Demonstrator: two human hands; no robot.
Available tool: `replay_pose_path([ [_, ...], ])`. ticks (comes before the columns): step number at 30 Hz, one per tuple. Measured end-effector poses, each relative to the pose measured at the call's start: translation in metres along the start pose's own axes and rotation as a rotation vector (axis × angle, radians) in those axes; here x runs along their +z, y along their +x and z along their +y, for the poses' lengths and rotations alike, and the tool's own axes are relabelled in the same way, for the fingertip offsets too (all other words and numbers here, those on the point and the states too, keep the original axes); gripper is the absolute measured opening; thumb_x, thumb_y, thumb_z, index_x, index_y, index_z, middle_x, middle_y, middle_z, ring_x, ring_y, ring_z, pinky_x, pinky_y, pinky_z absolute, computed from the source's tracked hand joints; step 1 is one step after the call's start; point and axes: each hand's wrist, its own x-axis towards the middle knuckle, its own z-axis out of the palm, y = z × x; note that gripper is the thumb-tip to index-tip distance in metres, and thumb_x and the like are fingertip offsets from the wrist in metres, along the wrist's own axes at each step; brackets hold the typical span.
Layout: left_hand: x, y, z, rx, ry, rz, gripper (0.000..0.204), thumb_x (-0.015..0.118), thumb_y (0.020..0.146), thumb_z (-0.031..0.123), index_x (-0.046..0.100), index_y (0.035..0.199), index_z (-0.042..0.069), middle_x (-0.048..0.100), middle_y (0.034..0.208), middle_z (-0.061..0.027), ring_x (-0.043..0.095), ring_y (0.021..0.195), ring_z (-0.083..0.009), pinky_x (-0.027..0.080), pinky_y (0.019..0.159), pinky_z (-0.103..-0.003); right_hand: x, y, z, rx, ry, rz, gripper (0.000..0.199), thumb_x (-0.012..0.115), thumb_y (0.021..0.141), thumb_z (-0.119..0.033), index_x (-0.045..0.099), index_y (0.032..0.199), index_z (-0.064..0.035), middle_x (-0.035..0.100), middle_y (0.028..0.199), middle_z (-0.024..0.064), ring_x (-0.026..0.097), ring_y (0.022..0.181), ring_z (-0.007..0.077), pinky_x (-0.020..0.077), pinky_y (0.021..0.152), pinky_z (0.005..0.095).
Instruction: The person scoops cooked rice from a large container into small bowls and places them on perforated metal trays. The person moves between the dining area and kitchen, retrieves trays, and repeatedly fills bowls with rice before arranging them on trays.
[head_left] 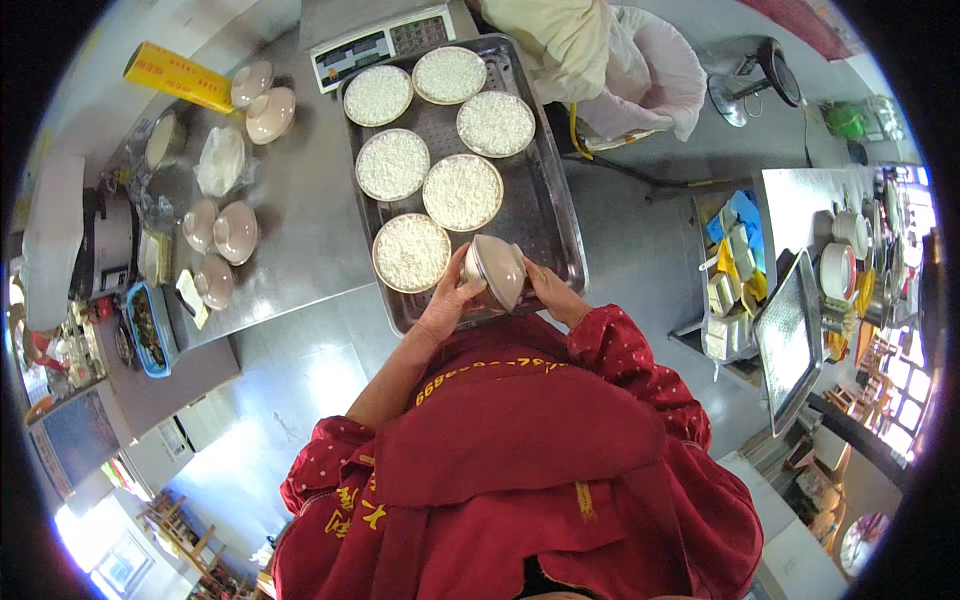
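Between my two hands a beige bowl (498,270) is tipped on its side, its foot toward the right, over the near end of a dark metal tray (548,225). My left hand (452,298) grips the bowl's rim side with the thumb along it. On the other side my right hand (553,294) has its fingers against the bowl's base. What is inside the bowl faces away from view. Several round bowls of white grainy food (463,192) stand upright on the tray, the nearest one (411,253) just beside my left hand.
A digital scale (385,45) stands behind the tray. More beige bowls (236,232) sit upside down on the steel table (300,230) at left, near a yellow roll (178,77). A cloth-lined bin (655,80) is at the far right; a shelf unit holds a leaning metal tray (788,340).
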Motion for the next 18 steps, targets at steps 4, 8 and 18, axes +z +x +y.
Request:
replay_pose_path([
  [4, -0.001, 0.007, 0.000, -0.038, -0.020, 0.034, 0.096, 0.077, 0.080, 0.023, 0.017, 0.155, 0.016, 0.045, 0.141, -0.0098, 0.054, 0.120, -0.0237, 0.053, 0.090, -0.038, -0.007, 0.020, 0.024, -0.193, -0.086, 0.067, 0.048, 0.035, 0.106, -0.033, 0.054, 0.130, 0.0037, 0.064, 0.119, 0.0127, 0.058, 0.107, 0.0194, 0.0443, 0.094, 0.0322],
  [8, -0.006, 0.018, 0.001, -0.067, 0.056, 0.010, 0.103, 0.081, 0.076, 0.017, 0.015, 0.155, 0.013, 0.049, 0.136, -0.0126, 0.057, 0.116, -0.0230, 0.054, 0.088, -0.035, -0.011, 0.017, 0.008, -0.269, -0.741, 0.369, 0.043, 0.049, 0.098, -0.024, 0.054, 0.129, 0.0055, 0.063, 0.118, 0.0220, 0.061, 0.107, 0.0317, 0.0461, 0.095, 0.0374],
  [18, -0.013, 0.052, -0.019, 0.228, 0.434, -0.026, 0.124, 0.091, 0.059, 0.019, 0.013, 0.153, 0.001, 0.050, 0.135, -0.0201, 0.052, 0.123, -0.0296, 0.044, 0.103, -0.036, 0.021, -0.007, -0.091, -0.180, -0.820, 0.276, 0.069, 0.070, 0.076, -0.033, 0.052, 0.131, 0.0050, 0.065, 0.114, 0.0268, 0.063, 0.109, 0.0371, 0.0494, 0.093, 0.0403],
])
